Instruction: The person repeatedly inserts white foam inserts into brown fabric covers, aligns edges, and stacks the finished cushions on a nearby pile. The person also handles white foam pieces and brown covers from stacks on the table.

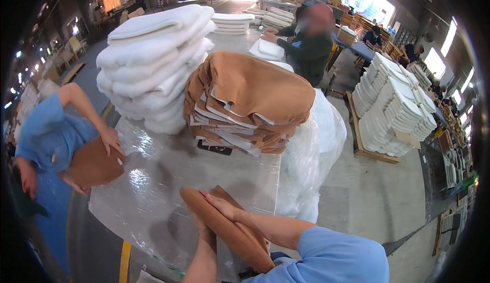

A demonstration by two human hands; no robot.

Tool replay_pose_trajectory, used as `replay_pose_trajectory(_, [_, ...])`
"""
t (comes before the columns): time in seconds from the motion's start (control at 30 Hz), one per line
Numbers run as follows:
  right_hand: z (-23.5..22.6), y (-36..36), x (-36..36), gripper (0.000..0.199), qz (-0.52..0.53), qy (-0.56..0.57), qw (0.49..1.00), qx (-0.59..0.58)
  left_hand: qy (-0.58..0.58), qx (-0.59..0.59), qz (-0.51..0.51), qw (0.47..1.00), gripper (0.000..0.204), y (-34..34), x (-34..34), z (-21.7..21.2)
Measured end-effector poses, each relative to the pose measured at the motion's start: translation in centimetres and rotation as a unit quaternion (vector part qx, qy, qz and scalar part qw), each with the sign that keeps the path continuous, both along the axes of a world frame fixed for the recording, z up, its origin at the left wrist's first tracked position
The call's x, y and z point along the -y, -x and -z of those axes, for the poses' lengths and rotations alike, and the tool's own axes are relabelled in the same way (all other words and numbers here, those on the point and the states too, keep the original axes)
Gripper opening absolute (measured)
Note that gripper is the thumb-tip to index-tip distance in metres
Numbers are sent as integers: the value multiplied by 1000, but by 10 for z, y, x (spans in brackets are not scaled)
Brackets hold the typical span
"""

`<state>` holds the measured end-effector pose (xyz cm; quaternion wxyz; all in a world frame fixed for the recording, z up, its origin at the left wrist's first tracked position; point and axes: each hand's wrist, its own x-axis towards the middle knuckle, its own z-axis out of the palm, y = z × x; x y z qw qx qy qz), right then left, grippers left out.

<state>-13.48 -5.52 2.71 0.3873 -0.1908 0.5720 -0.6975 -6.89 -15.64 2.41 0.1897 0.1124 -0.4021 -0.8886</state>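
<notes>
Brown cover clasped from both sides

Head view: the left grip holds the cover's left side, the right grip its right, over the counter's near edge. Ahead of the grips, a brown pile stands beside stacked white pads; leftward, a co-worker's hand holds another brown piece.

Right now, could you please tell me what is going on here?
The person's left hand and right hand are on a brown piece at the near end of the table. At left, a co-worker in blue holds a brown sheet. Brown covers are piled beyond, right of stacked white padding.
</notes>
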Motion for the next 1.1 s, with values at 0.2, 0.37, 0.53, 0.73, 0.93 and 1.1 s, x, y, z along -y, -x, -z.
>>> replay_pose_trajectory(0.2, [11,-4,8,78,26,-22,999,-12,-42,52,-19,998,41,-4,2,8])
replay_pose_trajectory(0.37, [12,0,9,68,76,-82,992,-65,69,67,51,994,47,-11,19,5])
replay_pose_trajectory(0.53, [-5,-29,28,49,175,-173,948,-201,-118,115,13,986,54,-76,36,-18])
replay_pose_trajectory(0.73, [15,-48,22,28,255,-109,930,-242,-37,284,-17,958,59,-193,21,-45])
replay_pose_trajectory(0.93, [15,-85,-43,29,254,-206,930,-169,23,354,-133,925,59,-250,8,-23])
replay_pose_trajectory(1.1, [0,-108,-85,37,151,-216,965,13,21,294,-128,947,60,-217,-3,-22])
